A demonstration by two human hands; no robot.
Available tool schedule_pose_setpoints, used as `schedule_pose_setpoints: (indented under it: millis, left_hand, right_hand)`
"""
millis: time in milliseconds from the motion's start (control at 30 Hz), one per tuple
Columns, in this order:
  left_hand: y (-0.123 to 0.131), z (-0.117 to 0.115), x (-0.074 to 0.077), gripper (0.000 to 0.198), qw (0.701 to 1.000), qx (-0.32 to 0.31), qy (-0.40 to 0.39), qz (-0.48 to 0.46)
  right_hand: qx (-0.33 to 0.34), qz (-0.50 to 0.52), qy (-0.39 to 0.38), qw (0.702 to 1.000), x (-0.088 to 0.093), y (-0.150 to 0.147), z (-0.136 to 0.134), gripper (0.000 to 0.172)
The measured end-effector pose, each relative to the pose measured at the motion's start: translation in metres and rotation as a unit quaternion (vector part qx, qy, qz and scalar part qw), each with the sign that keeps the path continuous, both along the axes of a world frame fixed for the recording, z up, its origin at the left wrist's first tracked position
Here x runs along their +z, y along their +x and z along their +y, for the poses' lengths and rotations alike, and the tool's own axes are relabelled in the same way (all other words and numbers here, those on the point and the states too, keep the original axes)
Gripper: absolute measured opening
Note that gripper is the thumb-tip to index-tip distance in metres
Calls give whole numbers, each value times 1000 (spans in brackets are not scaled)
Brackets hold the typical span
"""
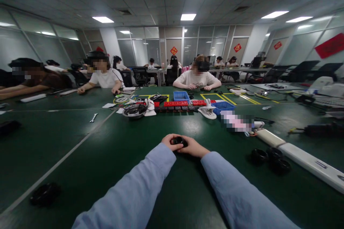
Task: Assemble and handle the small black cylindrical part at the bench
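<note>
A glossy black ring-shaped part (180, 140) is held between my two hands over the green table, a little right of the middle of the view. My left hand (168, 141) wraps it from the left, with the thumb along its near side. From the right, my right hand (195, 147) closes round the same part, its fingers partly hiding it. Three similar black rings (280, 166) lie close together to the right of my right arm. One more dark coiled or ring-shaped piece (45, 194) rests at the lower left, blurred.
Across the table (129, 128) stand red-and-black power strips (175, 106), blue bins (223, 106), a cable coil (135, 110) and a white clamp (208, 110). A wrench (94, 117) lies left. A long white bar (309, 159) runs along the right. Other people sit opposite and at left.
</note>
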State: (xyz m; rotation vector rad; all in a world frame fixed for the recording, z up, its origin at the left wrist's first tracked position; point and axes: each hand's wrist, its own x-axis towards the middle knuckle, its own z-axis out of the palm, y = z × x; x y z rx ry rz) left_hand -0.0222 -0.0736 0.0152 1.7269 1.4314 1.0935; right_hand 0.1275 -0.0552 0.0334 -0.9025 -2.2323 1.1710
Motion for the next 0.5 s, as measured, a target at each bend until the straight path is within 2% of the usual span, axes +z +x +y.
schedule_pose_setpoints:
  millis: [67,167,367,500]
  left_hand:
    - [0,0,-2,44,999,-21,-18,-16]
    - [2,-1,-4,52,999,-32,-14,-28]
    - [3,-3,-3,44,997,-17,41,68]
    - [4,-5,-3,44,996,-1,46,77]
  right_hand:
    - [53,9,-40,998,3,8,4,51]
    - [82,10,-68,994,7,14,6,50]
    - [104,-3,-88,991,14,18,5,50]
    - [91,-5,-94,991,12,17,4,48]
